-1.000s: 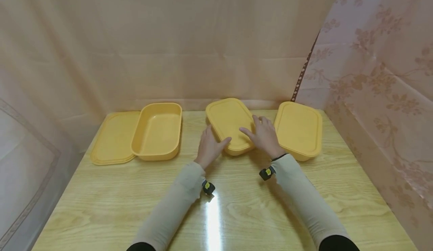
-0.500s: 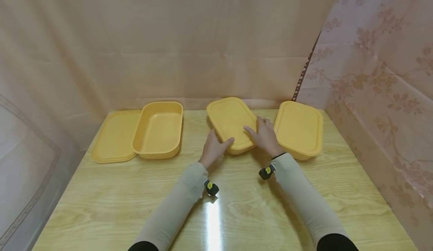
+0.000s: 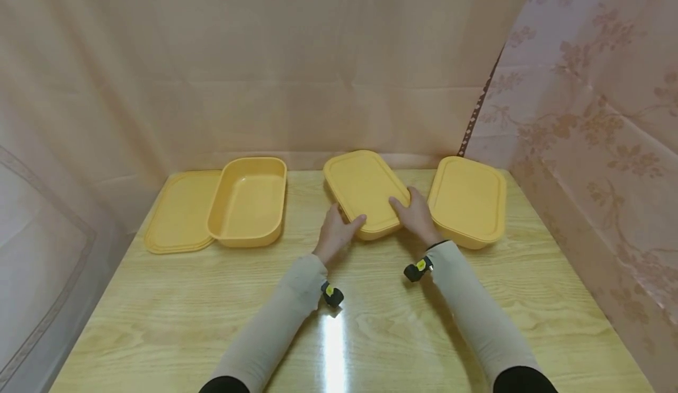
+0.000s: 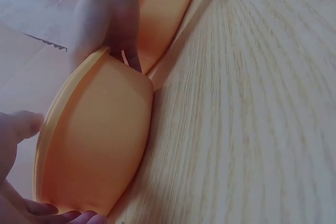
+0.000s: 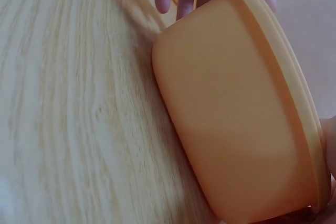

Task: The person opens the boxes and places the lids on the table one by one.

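In the head view a yellow lidded food container (image 3: 365, 190) stands at an angle on the table, right of the middle. My left hand (image 3: 333, 234) grips its near left side, thumb over the lid's rim and fingers along the wall. On the opposite side my right hand (image 3: 418, 219) holds it, with the thumb on the lid's edge; its other fingers are mostly hidden there. The left wrist view shows the container's smooth wall (image 4: 100, 129) between both hands. From the right wrist the wall (image 5: 226, 108) appears close up, its base on the tabletop.
A second lidded container (image 3: 466, 202) stands close to the right. To the left are an uncovered yellow container (image 3: 249, 202) and a flat yellow lid (image 3: 180, 210), partly behind that container. A beige curtain (image 3: 318, 69) hangs along the back edge of the wooden table (image 3: 185, 316).
My right hand has closed in on the container's right side, its thumb moving right to the lid's edge. My left hand has shifted slightly right. The other containers stay put.
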Motion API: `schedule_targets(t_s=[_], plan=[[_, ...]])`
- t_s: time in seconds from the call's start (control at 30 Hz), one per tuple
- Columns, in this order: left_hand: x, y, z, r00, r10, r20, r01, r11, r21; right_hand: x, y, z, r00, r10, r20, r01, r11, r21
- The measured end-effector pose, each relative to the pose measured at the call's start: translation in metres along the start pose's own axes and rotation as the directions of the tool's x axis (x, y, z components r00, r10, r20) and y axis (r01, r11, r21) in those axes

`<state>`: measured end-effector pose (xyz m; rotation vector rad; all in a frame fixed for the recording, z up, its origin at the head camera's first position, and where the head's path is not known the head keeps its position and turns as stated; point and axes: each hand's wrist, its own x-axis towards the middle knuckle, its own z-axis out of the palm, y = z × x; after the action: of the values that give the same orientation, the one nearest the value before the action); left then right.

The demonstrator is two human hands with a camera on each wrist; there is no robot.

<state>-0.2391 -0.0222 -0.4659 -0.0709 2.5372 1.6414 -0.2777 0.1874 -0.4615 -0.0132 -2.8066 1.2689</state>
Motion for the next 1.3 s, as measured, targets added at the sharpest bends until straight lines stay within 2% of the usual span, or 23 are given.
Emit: schedule_targets(t_s=[0.5, 0.7, 1.0, 1.3], plan=[[-0.001, 0.002, -0.003, 1.0, -0.024, -0.011, 0.023, 0.998, -0.054, -0.007, 0.006, -0.007, 0.997, 0.067, -0.042, -0.063, 0.993, 0.1], [0.001, 0.001, -0.004, 0.999, -0.043, -0.026, 0.041, 0.996, -0.083, -0.011, 0.01, -0.011, 0.997, 0.077, -0.001, -0.076, 0.986, 0.148], [0.003, 0.0, -0.005, 0.996, -0.07, -0.05, 0.064, 0.992, -0.105, -0.016, 0.005, -0.019, 0.996, 0.072, 0.06, -0.076, 0.995, 0.07], [0.006, -0.001, -0.005, 0.997, -0.057, -0.047, 0.049, 0.988, -0.149, -0.02, 0.011, -0.019, 0.992, 0.104, 0.066, -0.11, 0.989, 0.095]])
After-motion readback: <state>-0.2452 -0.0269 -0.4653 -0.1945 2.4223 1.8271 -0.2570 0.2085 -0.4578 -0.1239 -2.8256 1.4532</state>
